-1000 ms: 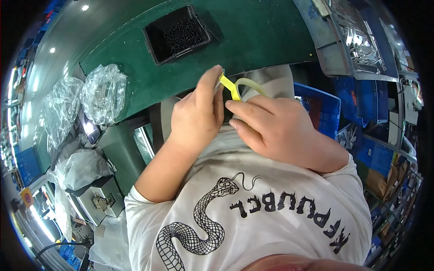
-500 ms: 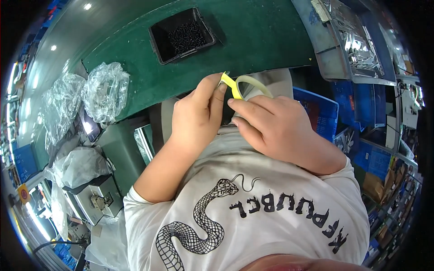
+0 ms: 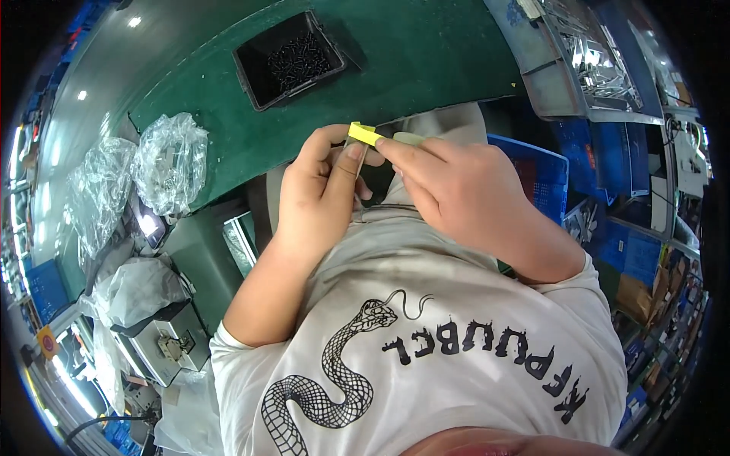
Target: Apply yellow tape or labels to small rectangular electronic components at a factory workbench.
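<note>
We pinch the small yellow strip (image 3: 365, 134) w/ left hand (image 3: 323, 194) & right hand (image 3: 456, 194) fingers closed on it; it seems light, bendy, best gripped at its ends.

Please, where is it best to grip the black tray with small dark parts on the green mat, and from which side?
Probably the black tray is best gripped by its two long walls, from above. It sits flat and open on the green mat, loaded with small dark parts, so level lifting avoids spilling. Both hands are now busy: left hand and right hand pinch a yellow strip.
</note>
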Tool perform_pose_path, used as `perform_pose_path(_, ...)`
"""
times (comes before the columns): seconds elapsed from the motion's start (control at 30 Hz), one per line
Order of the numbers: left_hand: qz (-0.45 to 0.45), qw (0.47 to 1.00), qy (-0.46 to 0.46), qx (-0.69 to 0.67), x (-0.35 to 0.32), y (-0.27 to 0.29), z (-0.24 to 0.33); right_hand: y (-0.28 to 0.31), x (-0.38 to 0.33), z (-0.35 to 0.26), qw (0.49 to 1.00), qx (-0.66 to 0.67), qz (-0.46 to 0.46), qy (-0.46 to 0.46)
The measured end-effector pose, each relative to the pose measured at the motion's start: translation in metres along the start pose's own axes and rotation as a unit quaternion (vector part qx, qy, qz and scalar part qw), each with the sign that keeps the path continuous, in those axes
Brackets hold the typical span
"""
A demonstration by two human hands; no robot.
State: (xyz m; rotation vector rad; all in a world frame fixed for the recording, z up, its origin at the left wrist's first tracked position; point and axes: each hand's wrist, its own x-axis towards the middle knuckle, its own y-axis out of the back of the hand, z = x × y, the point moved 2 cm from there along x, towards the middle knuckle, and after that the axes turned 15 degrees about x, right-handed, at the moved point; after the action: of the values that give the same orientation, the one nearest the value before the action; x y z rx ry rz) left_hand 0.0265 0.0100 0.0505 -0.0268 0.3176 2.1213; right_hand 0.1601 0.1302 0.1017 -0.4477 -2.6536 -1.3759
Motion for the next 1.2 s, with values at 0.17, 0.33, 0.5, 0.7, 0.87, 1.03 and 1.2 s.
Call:
perform_pose_path(0.17, -0.012, 1.0, 0.003, -0.016, 0.002, 0.0, -0.004, 0.002, -0.001, 0.004, 1.0, -0.013, -0.002, -0.002)
perform_pose_path(0.33, -0.028, 0.999, 0.03, -0.035, 0.003, 0.0, -0.005, 0.004, -0.001, 0.005, 1.0, -0.004, -0.003, -0.006)
perform_pose_path(0.5, -0.039, 0.996, 0.041, -0.062, 0.004, 0.0, -0.004, 0.005, -0.001, 0.008, 1.0, 0.001, -0.014, -0.014)
perform_pose_path(0.7, -0.049, 0.996, 0.031, -0.074, 0.004, 0.0, -0.001, 0.008, 0.001, 0.009, 1.0, 0.008, -0.017, -0.014)
perform_pose_path(0.87, -0.042, 0.992, 0.009, -0.119, 0.004, 0.001, -0.004, 0.003, -0.002, 0.013, 1.0, 0.029, 0.01, 0.003)
perform_pose_path(1.03, -0.007, 0.999, 0.048, -0.005, 0.002, -0.002, 0.006, 0.003, -0.001, 0.013, 0.999, 0.027, 0.016, 0.012)
perform_pose_path(1.2, 0.053, 0.998, -0.036, 0.014, 0.006, -0.003, -0.008, 0.003, -0.002, 0.015, 1.0, 0.001, 0.005, 0.004)
